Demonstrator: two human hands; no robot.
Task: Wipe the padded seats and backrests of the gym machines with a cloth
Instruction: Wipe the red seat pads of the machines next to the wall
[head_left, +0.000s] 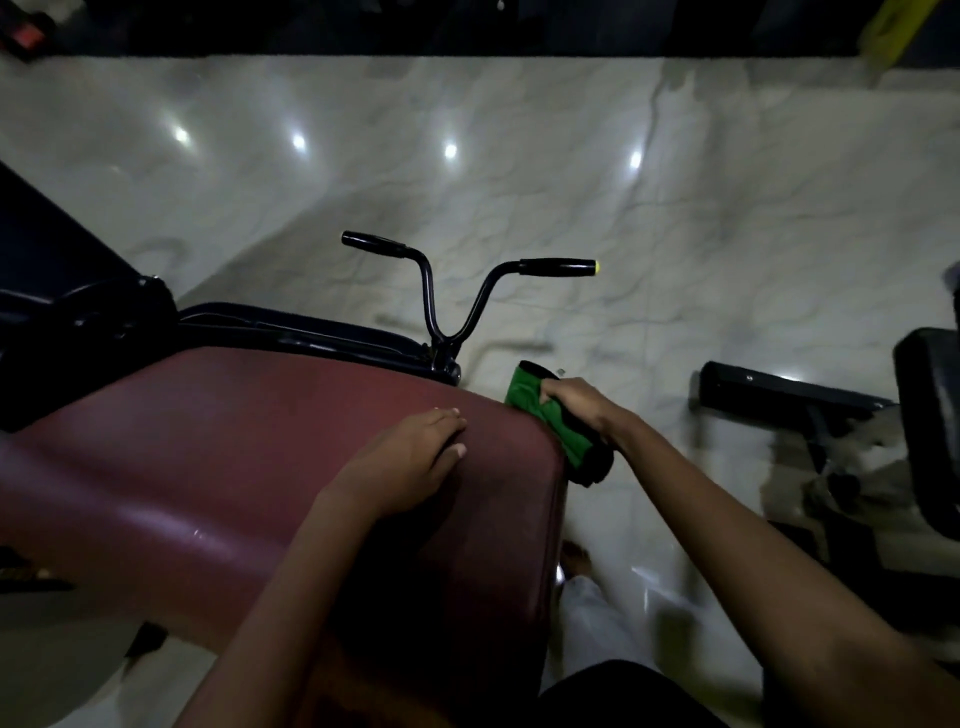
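Maroon padded seat (249, 467), green-black cloth (558, 426) at its right edge

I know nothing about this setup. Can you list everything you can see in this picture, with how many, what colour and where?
padded seat: one, maroon, lower left and centre
cloth: one, green and black, at the seat's right edge, gripped
handlebars: one pair, black, with a yellow tip on the right grip, beyond the seat
machine frame: one, dark, along the seat's far edge
second machine: one, black, at the right edge, details too dark to tell
floor: one, pale marbled, glossy with light spots
foot: one, on the floor right of the seat
left hand: one, resting flat on the seat
right hand: one, gripping the cloth
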